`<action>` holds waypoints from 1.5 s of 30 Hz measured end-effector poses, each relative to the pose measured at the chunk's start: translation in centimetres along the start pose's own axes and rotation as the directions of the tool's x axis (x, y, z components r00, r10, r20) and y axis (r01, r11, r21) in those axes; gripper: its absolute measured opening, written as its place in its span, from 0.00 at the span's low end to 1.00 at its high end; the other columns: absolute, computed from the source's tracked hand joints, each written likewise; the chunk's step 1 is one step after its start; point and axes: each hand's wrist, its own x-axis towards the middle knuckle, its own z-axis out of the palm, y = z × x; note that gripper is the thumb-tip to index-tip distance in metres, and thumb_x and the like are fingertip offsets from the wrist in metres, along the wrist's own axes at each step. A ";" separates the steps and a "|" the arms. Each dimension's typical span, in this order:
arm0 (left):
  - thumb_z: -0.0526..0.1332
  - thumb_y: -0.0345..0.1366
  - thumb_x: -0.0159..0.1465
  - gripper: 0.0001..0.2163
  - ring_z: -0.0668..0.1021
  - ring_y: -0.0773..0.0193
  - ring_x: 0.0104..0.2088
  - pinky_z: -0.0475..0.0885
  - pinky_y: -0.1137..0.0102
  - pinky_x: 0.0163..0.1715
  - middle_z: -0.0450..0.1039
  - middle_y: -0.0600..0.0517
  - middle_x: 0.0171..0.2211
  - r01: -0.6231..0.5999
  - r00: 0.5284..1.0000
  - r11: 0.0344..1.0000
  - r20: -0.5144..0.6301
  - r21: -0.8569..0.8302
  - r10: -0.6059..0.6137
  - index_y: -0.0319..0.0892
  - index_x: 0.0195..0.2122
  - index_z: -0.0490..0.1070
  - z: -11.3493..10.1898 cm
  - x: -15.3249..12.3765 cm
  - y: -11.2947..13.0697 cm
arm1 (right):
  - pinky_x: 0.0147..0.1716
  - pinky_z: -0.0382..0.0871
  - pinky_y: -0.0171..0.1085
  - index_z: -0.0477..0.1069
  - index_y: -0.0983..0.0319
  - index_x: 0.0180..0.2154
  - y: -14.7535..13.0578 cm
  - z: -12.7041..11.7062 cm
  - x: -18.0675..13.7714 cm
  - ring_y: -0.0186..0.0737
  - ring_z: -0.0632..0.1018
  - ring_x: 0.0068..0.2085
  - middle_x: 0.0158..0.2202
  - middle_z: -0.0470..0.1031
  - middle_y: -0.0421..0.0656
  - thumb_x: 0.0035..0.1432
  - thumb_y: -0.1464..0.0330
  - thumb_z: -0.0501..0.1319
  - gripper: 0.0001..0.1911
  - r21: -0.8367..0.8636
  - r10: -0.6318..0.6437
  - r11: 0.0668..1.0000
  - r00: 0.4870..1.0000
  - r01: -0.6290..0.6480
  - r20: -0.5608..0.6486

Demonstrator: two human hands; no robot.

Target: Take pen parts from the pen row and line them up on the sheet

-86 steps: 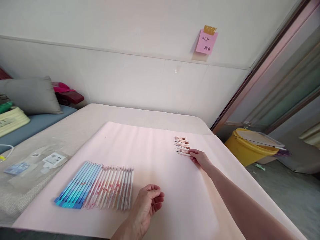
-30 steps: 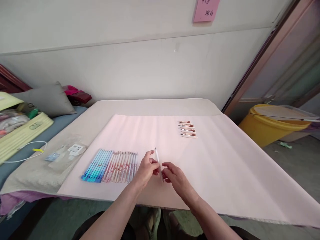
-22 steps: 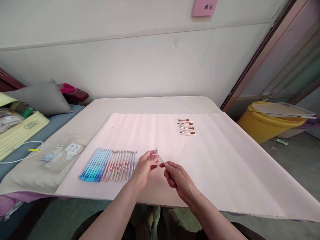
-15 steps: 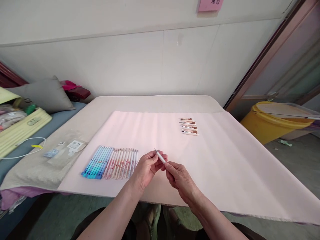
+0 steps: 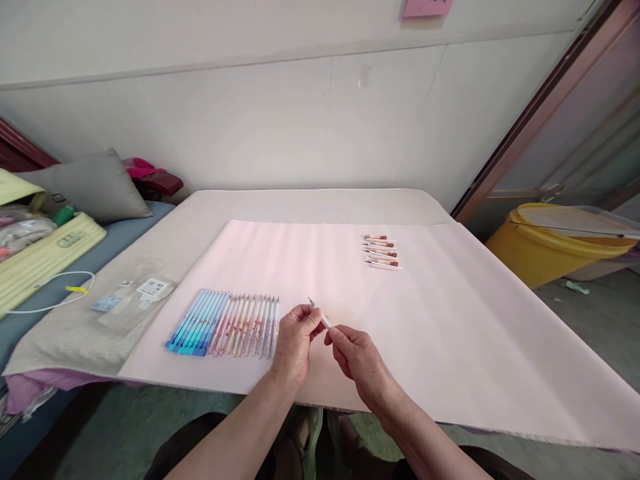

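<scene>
Two hands pinch one white pen above a pink-covered table.
Left hand (image 5: 294,340) and right hand (image 5: 356,353) both close fingertips on the pen (image 5: 320,315), tip toward 11 o'clock; pen row (image 5: 225,323) lies at 9 o'clock; pen caps (image 5: 381,251) at 1 o'clock.

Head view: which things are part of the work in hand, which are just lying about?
In hand:
- pen, held by left hand and right hand
- row of pens on the pink sheet
- small group of caps

Lying about:
- plastic packets
- grey pillow
- yellow bucket
- white cable
- pink note
</scene>
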 end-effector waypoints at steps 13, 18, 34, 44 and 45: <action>0.65 0.33 0.49 0.12 0.74 0.62 0.37 0.68 0.68 0.37 0.72 0.47 0.36 0.068 0.995 0.997 0.072 -0.043 -0.064 0.40 0.36 0.70 -0.4 0.2 1.3 | 0.18 0.48 0.31 0.65 0.62 0.26 -0.1 -0.4 0.2 0.29 0.55 0.19 0.16 0.53 0.34 0.57 0.57 0.51 0.16 -0.290 -0.098 0.954 0.994 0.082 -0.042; 0.67 0.37 0.48 0.10 0.72 0.69 0.27 0.67 0.72 0.30 0.69 0.53 0.24 0.027 0.998 0.989 -0.064 0.144 -0.018 0.40 0.28 0.69 -0.7 0.5 1.3 | 0.19 0.50 0.32 0.62 0.61 0.23 0.3 -0.4 0.3 0.31 0.56 0.21 0.17 0.55 0.35 0.57 0.57 0.52 0.16 -0.378 -0.213 0.908 0.976 0.184 -0.038; 0.65 0.32 0.50 0.12 0.74 0.61 0.40 0.67 0.67 0.39 0.73 0.46 0.36 0.110 0.986 0.994 0.125 0.027 -0.112 0.40 0.37 0.71 -0.6 0.5 1.7 | 0.22 0.49 0.32 0.58 0.60 0.22 0.2 -0.9 0.3 0.32 0.55 0.22 0.19 0.53 0.35 0.58 0.57 0.51 0.18 -0.530 -0.343 0.805 0.938 0.266 -0.050; 0.69 0.38 0.44 0.13 0.70 0.74 0.22 0.65 0.77 0.24 0.67 0.56 0.21 0.074 0.975 0.997 -0.210 -0.009 -0.075 0.39 0.24 0.67 -2.0 2.1 1.4 | 0.21 0.48 0.33 0.63 0.58 0.23 0.5 -1.2 0.3 0.33 0.56 0.20 0.17 0.57 0.36 0.56 0.57 0.54 0.15 -0.667 -0.401 0.701 0.913 0.250 -0.079; 0.69 0.38 0.44 0.13 0.70 0.74 0.22 0.65 0.78 0.23 0.67 0.56 0.21 0.071 0.974 0.997 -0.214 -0.030 -0.076 0.39 0.25 0.67 -2.1 2.2 1.4 | 0.21 0.48 0.33 0.64 0.58 0.23 0.4 -1.2 0.3 0.33 0.56 0.20 0.17 0.57 0.35 0.56 0.57 0.54 0.15 -0.645 -0.382 0.725 0.920 0.242 -0.085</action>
